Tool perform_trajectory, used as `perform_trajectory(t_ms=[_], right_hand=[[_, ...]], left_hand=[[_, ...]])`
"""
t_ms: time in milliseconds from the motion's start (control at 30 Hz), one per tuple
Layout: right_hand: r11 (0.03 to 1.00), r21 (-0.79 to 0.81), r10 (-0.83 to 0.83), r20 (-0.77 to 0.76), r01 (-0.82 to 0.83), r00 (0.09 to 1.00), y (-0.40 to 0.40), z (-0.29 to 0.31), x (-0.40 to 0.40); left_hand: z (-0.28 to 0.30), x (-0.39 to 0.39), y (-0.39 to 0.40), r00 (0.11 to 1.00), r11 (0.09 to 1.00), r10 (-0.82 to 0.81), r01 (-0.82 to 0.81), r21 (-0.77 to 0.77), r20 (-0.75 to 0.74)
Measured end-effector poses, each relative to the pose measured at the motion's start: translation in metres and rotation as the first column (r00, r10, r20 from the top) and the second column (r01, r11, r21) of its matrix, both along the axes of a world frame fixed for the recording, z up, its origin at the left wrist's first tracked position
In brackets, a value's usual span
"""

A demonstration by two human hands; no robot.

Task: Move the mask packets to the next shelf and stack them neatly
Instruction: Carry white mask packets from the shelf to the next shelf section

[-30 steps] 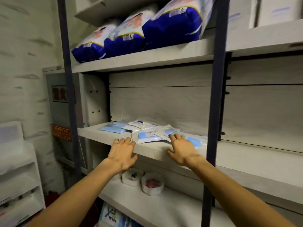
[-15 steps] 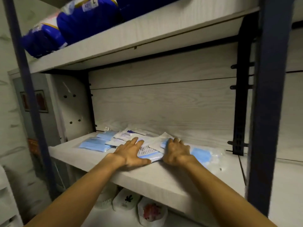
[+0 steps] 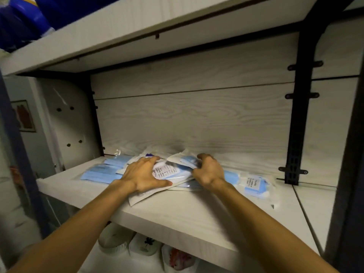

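1. The mask packets (image 3: 173,172) lie in a loose, overlapping heap on the middle shelf (image 3: 177,211), toward its back and left of centre. None has reached the next shelf (image 3: 315,200), the board to the right past the black upright (image 3: 297,115).

2. The left hand (image 3: 143,174) rests flat on the heap with fingers spread, thumb stretched along the near edge of a white printed packet. It presses down rather than pinches.

3. The right hand (image 3: 208,170) is curled, fingers hooked over the top of a packet showing blue through clear film. It looks to be closing on that edge, but I cannot tell whether it grips one packet or several.

4. Two blue packets (image 3: 102,172) sit to the left of the hands, outside them, and one labelled packet (image 3: 254,186) lies apart to the right. My judgement is that a single gather would miss these.

5. The film is likely slick, so packets may slide over one another as the heap is squeezed or lifted, fanning out or dropping off the front edge.

6. The lowest white packet (image 3: 137,198) already pokes toward the front edge; dragging the heap forward could tip it down onto the bowls (image 3: 128,245) on the shelf below.

7. Carrying the bundle right means clearing the upright; a wide, floppy bundle could catch on it and spill.

8. A skewed gather would probably give a crooked stack needing squaring again.
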State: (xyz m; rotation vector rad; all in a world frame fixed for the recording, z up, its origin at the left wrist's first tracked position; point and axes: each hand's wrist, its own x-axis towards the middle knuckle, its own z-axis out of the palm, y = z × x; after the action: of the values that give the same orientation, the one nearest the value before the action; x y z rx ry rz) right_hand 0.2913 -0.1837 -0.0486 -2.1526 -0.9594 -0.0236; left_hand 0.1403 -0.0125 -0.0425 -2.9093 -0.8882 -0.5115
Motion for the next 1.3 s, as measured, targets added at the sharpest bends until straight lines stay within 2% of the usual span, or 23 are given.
perform_trajectory(t_ms=[200,300,400,500,533,600,700,767,900,967,1000,1100,1133,1300], right_hand=[[0.975,0.211,0.050,0.075,-0.065,0.996,-0.003,0.016,-0.009],[0.936,0.340,0.056,0.106,-0.089,0.993,-0.004,0.027,-0.019],[0.881,0.467,0.022,0.118,-0.075,0.993,-0.004,0.039,-0.032],[0.797,0.604,0.003,0.045,-0.030,0.999,-0.009,0.051,-0.049],[0.777,0.629,-0.002,0.022,-0.012,1.000,-0.011,0.054,-0.055],[0.748,0.663,-0.017,-0.016,0.023,1.000,-0.015,0.057,-0.066],[0.706,0.704,-0.016,-0.086,0.073,0.996,-0.023,0.059,-0.085],[0.692,0.714,-0.008,-0.140,0.107,0.990,-0.029,0.059,-0.096],[0.691,0.707,0.016,-0.220,0.148,0.975,-0.043,0.056,-0.114],[0.701,0.695,0.029,-0.253,0.161,0.967,-0.053,0.056,-0.122],[0.708,0.688,0.037,-0.262,0.160,0.964,-0.058,0.056,-0.126],[0.726,0.674,0.053,-0.257,0.139,0.965,-0.081,0.058,-0.134],[0.725,0.676,0.059,-0.252,0.132,0.966,-0.088,0.057,-0.135],[0.689,0.719,0.044,-0.167,0.091,0.985,-0.141,0.050,-0.145]], left_hand=[[0.011,-0.006,0.014,0.973,0.997,0.042,-0.025,-0.076,0.227],[0.020,-0.013,0.020,0.937,0.980,0.100,-0.035,-0.196,0.334],[0.024,-0.022,0.029,0.878,0.915,0.133,0.068,-0.397,0.459],[0.030,-0.030,0.033,0.801,0.791,0.167,0.240,-0.563,0.575],[0.033,-0.033,0.031,0.768,0.728,0.186,0.312,-0.611,0.613],[0.039,-0.037,0.025,0.734,0.545,0.229,0.447,-0.709,0.639],[0.045,-0.046,0.012,0.776,0.246,0.195,0.554,-0.795,0.600],[0.042,-0.049,0.005,0.808,0.129,0.144,0.557,-0.821,0.571],[0.032,-0.054,-0.016,0.853,0.012,0.033,0.520,-0.854,0.520],[0.029,-0.053,-0.024,0.865,-0.007,0.008,0.502,-0.865,0.502],[0.029,-0.053,-0.028,0.852,-0.039,0.016,0.523,-0.851,0.523],[0.026,-0.054,-0.044,0.780,-0.238,0.125,0.623,-0.745,0.613],[0.025,-0.057,-0.048,0.753,-0.265,0.152,0.656,-0.707,0.641],[0.027,-0.073,-0.097,0.631,-0.239,0.222,0.774,-0.586,0.743]])
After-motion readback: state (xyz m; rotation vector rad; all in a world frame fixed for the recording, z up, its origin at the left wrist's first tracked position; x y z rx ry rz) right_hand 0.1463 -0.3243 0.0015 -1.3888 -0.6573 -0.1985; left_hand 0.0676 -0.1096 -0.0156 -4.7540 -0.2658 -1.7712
